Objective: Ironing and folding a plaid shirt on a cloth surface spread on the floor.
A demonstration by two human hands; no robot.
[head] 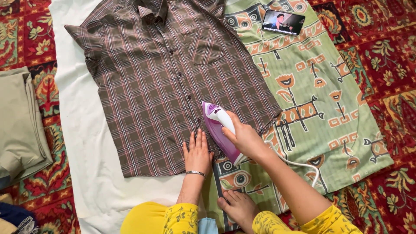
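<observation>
A brown plaid short-sleeved shirt [164, 82] lies spread flat, buttoned front up, collar at the far end. My right hand [245, 138] grips the white handle of a purple and white iron [219, 128], which rests on the shirt's lower right part, tip pointing away from me. My left hand [197, 151] lies flat with fingers apart on the shirt's bottom hem, just left of the iron. A silver bangle circles that wrist.
The shirt lies on a white sheet [86, 143] and a green patterned cloth [320, 99] over a red floral carpet [385, 56]. A phone [283, 22] with a lit screen lies at the far right. Folded beige fabric [19, 121] sits at left. The iron's white cord [303, 167] trails right. My bare foot [238, 206] is near.
</observation>
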